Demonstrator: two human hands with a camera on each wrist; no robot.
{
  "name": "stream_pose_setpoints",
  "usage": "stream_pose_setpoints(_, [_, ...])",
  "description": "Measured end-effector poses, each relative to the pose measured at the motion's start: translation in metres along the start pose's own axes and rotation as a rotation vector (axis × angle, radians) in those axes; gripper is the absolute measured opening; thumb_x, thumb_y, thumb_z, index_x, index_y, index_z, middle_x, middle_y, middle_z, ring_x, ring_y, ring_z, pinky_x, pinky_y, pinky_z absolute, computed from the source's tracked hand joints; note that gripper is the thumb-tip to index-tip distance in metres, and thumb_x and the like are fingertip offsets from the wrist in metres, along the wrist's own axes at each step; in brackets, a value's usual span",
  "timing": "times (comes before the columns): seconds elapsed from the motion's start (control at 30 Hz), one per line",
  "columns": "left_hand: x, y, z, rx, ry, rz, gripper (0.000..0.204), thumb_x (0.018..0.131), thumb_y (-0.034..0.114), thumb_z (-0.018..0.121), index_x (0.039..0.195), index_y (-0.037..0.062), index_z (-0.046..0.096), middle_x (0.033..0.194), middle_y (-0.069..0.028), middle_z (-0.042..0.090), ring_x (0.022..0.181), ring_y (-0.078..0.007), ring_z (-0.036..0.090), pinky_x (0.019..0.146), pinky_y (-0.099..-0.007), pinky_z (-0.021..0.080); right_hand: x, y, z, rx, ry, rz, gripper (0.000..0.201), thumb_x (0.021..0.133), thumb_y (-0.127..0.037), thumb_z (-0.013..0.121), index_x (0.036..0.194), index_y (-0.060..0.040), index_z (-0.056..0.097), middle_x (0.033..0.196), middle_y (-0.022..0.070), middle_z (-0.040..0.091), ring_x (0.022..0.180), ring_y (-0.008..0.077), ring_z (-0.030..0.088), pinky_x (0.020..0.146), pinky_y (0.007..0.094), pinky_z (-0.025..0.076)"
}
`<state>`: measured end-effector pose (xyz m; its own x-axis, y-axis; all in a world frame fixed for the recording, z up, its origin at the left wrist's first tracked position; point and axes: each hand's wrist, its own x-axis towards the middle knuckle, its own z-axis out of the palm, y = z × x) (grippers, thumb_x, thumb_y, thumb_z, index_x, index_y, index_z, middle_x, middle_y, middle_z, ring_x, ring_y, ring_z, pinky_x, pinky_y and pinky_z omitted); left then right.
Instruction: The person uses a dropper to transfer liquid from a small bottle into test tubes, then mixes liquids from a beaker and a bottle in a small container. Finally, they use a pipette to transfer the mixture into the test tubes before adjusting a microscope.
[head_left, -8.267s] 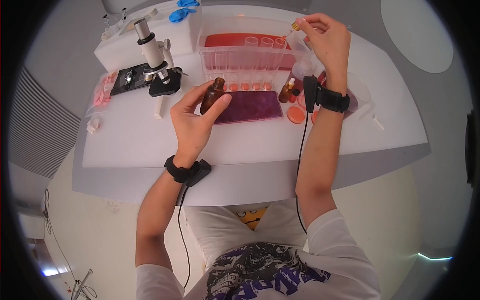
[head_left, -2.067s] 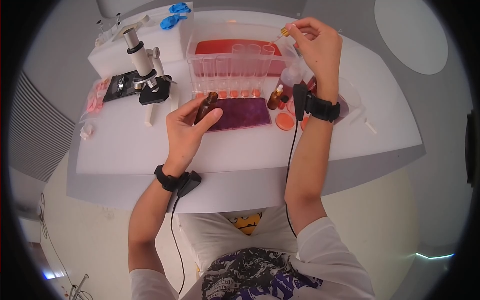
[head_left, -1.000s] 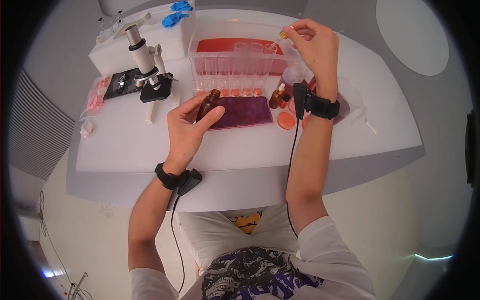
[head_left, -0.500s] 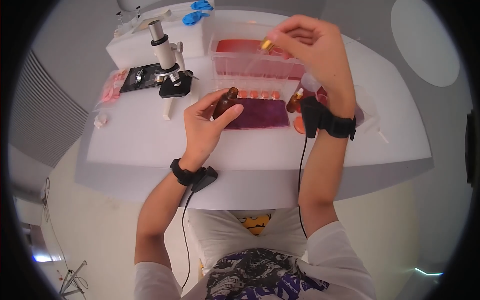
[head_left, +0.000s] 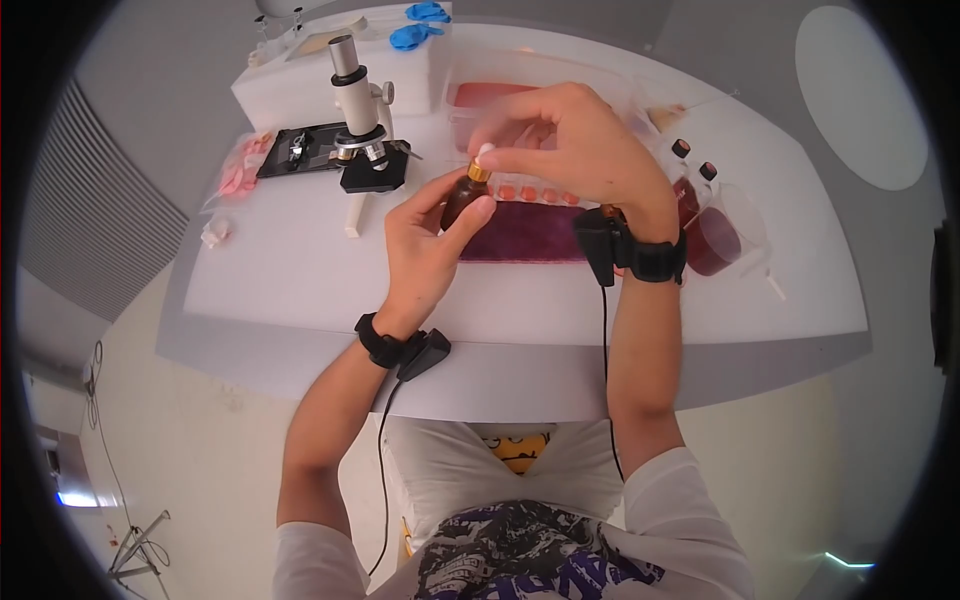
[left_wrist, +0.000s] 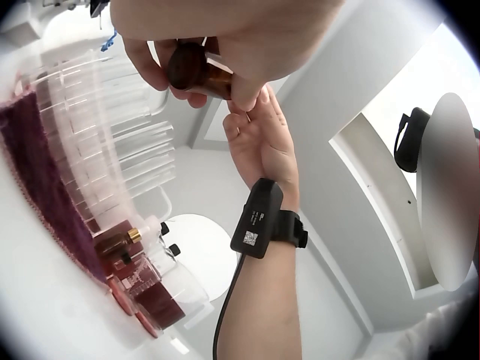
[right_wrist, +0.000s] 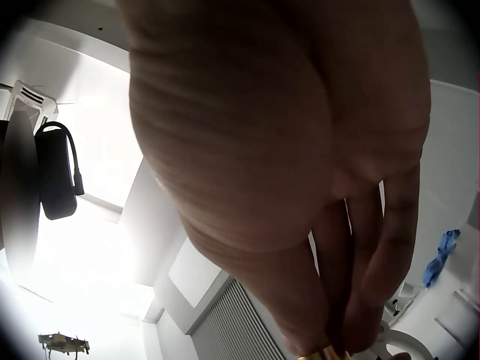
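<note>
My left hand (head_left: 425, 255) grips a small amber glass bottle (head_left: 462, 200) upright over the table, thumb on its near side. With thumb and fingertips, my right hand (head_left: 595, 150) pinches the dropper cap (head_left: 479, 172), which has a gold collar and a white rubber bulb. The cap sits at the bottle's mouth, and the pipette below it is hidden. In the left wrist view the base of the bottle (left_wrist: 187, 67) faces the camera. Only a bit of the gold collar (right_wrist: 321, 354) shows in the right wrist view.
A purple mat (head_left: 525, 237) lies below the hands. Behind it stand clear test tubes (left_wrist: 146, 157) in a rack, partly hidden by my right hand. A microscope (head_left: 365, 130) stands left; a beaker of red liquid (head_left: 713, 242) stands right. Blue gloves (head_left: 412, 37) lie on a white box.
My right hand has carried the dropper from above the test tubes left and down to the bottle's mouth. My left hand keeps hold of the bottle. The head view has shifted slightly.
</note>
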<state>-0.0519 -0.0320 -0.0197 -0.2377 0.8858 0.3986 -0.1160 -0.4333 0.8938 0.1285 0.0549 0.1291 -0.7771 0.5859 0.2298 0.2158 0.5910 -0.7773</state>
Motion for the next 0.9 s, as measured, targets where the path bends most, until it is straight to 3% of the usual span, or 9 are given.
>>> stream_pose_setpoints(0.27, [0.0,0.001,0.0,-0.052,-0.123,-0.026,0.047,0.11,0.022,0.077,0.145,-0.0073,0.067,0.122,-0.0107,0.079,0.111,-0.0137,0.072,0.103,-0.0304,0.055,0.003,0.02,-0.004,0.072,-0.004,-0.131,0.017,0.096,-0.014,0.079,0.106,0.0002,0.08,0.092,0.006,0.077,0.081,0.0131,0.077,0.064,0.0243,0.06])
stream_pose_setpoints(0.33, [0.0,0.002,0.002,-0.046,-0.11,-0.034,0.046,0.11,0.022,0.077,0.144,-0.0074,0.068,0.121,-0.0099,0.078,0.11,-0.0134,0.072,0.102,-0.03,0.056,0.0,0.007,-0.006,0.079,-0.069,0.145,0.021,0.096,-0.015,0.083,0.111,-0.0002,0.081,0.09,0.007,0.08,0.076,0.0108,0.072,0.069,0.028,0.057])
stream_pose_setpoints(0.37, [0.0,0.003,0.002,-0.045,-0.11,-0.033,0.046,0.11,0.022,0.077,0.144,-0.0074,0.068,0.121,-0.0099,0.078,0.11,-0.0134,0.072,0.102,-0.03,0.056,0.001,0.011,-0.006,0.079,-0.069,0.144,0.021,0.096,-0.015,0.083,0.111,-0.0002,0.081,0.09,0.007,0.08,0.076,0.0108,0.072,0.069,0.028,0.057])
stream_pose_setpoints(0.43, [0.001,0.003,0.001,-0.037,-0.131,-0.008,0.045,0.11,0.022,0.076,0.144,-0.0073,0.068,0.121,-0.0088,0.078,0.11,-0.0136,0.072,0.101,-0.0297,0.056,0.005,0.023,-0.004,-0.267,0.059,-0.071,0.021,0.094,-0.018,0.085,0.105,-0.0011,0.081,0.087,0.0056,0.079,0.068,0.009,0.068,0.061,0.0262,0.054])
stream_pose_setpoints(0.53, [0.0,0.0,0.0,-0.039,-0.145,-0.027,0.045,0.11,0.022,0.076,0.144,-0.0072,0.068,0.121,-0.0082,0.078,0.11,-0.0137,0.072,0.101,-0.0299,0.056,-0.001,0.016,-0.005,-0.097,0.012,-0.144,0.024,0.092,-0.023,0.089,0.1,-0.0017,0.08,0.083,0.0043,0.077,0.064,0.008,0.065,0.058,0.0255,0.051])
stream_pose_setpoints(0.67, [-0.002,0.003,0.002,-0.007,-0.158,-0.062,0.045,0.11,0.022,0.076,0.145,-0.0069,0.068,0.12,-0.0082,0.077,0.109,-0.0136,0.072,0.1,-0.0299,0.056,0.002,0.023,-0.008,-0.189,-0.066,-0.138,0.025,0.092,-0.023,0.089,0.104,-0.0024,0.081,0.084,0.0059,0.077,0.064,0.0082,0.066,0.058,0.0257,0.051])
stream_pose_setpoints(0.77, [-0.003,0.001,0.001,-0.034,-0.165,-0.052,0.045,0.11,0.022,0.076,0.144,-0.0068,0.068,0.119,-0.0075,0.077,0.109,-0.0134,0.071,0.099,-0.0297,0.056,0.002,0.015,-0.005,-0.342,-0.077,0.111,0.027,0.092,-0.022,0.088,0.108,-0.0019,0.081,0.084,0.006,0.077,0.067,0.0093,0.068,0.062,0.0258,0.053])
stream_pose_setpoints(0.83, [-0.003,0.005,0.001,-0.091,-0.163,-0.129,0.045,0.11,0.023,0.076,0.144,-0.0068,0.069,0.117,-0.0068,0.076,0.108,-0.0132,0.071,0.099,-0.0293,0.056,-0.002,0.024,-0.003,-0.172,0.033,-0.286,0.025,0.093,-0.022,0.088,0.101,-0.0005,0.08,0.081,0.0035,0.076,0.071,0.0114,0.07,0.068,0.0266,0.056])
stream_pose_setpoints(0.9, [-0.003,0.009,0.001,-0.075,-0.17,-0.128,0.044,0.109,0.021,0.077,0.143,-0.0062,0.07,0.116,-0.0065,0.076,0.108,-0.0128,0.071,0.098,-0.0292,0.056,-0.004,0.024,-0.006,-0.161,0.006,-0.272,0.026,0.094,-0.025,0.088,0.095,-0.0005,0.079,0.077,0.0033,0.074,0.07,0.0124,0.068,0.068,0.0279,0.054])
